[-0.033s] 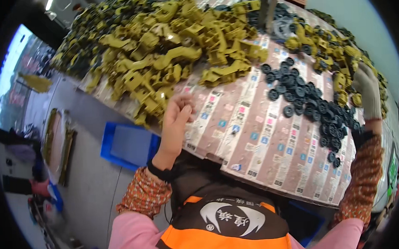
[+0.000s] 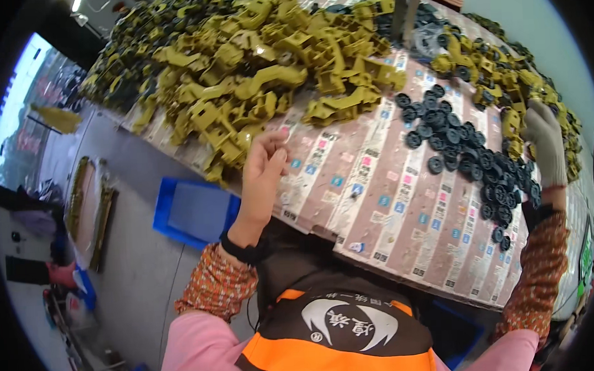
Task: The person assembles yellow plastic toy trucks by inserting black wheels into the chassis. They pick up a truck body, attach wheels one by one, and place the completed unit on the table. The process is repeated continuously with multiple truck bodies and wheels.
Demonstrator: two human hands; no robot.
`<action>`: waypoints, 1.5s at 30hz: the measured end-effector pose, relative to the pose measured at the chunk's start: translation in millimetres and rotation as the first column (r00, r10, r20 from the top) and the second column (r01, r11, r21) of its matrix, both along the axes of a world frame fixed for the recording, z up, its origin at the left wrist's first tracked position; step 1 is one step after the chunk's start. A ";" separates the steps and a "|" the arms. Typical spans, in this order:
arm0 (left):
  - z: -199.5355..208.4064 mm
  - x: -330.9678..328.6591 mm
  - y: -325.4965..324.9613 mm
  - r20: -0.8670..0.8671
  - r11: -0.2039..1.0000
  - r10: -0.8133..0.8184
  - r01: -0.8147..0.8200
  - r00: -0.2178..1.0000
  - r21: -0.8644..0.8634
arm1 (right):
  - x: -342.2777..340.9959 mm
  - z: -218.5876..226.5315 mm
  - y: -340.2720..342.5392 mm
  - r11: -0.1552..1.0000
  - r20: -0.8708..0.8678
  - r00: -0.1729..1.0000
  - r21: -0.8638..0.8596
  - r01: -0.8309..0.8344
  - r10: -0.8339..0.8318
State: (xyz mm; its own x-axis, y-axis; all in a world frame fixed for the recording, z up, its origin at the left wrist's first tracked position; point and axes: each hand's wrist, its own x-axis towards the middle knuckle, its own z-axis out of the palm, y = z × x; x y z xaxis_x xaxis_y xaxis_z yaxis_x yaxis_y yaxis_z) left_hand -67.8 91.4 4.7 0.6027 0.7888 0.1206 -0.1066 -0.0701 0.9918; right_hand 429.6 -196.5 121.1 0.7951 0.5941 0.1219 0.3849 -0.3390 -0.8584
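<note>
My bare left hand (image 2: 263, 177) is above the near-left edge of the table (image 2: 351, 203), beside a large heap of yellow moulded plastic parts (image 2: 227, 102). Its fingers are loosely bent, the thumb stands apart, and nothing shows between them. A pale knit glove covers my right hand (image 2: 547, 138), which reaches over the right side of the table against a smaller pile of yellow parts (image 2: 512, 126). Its fingertips are turned away, so what they hold, if anything, is hidden. Between the hands, nearer the right one, lies a trail of small dark plastic wheels (image 2: 464, 148).
A metal post (image 2: 403, 15) rises from the table's far side, with a clear plastic bag (image 2: 426, 42) at its foot. Below the left table edge, a blue bin (image 2: 195, 213) sits on the floor. A flat sack (image 2: 86, 211) lies farther left.
The whole view has shifted slightly to the right. My left hand's fingers have opened a little from a tighter curl; my right hand has dipped slightly at the yellow pile.
</note>
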 end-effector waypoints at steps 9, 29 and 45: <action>10.5 65.7 26.4 -0.423 0.513 0.294 0.232 0.857 0.827 | -185.5 -62.4 28.1 0.916 0.032 0.919 -0.103 -0.387 0.392; 5.5 91.9 -36.1 -0.734 0.690 0.079 0.494 0.675 0.529 | -174.6 -109.2 111.7 0.847 0.615 0.645 -0.523 -0.095 0.453; -23.9 110.2 -15.4 -0.662 0.828 -0.366 0.553 0.654 0.088 | -219.2 -120.0 75.4 0.804 0.463 0.703 -0.531 -0.267 0.539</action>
State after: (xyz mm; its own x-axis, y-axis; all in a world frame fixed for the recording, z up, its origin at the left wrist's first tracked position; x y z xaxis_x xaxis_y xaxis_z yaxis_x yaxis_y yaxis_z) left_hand 42.4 76.0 -19.3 0.8925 0.3817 -0.2403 0.4039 -0.4393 0.8024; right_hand 210.5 -121.1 1.2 0.3202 0.9371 0.1393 0.9268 -0.2793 -0.2512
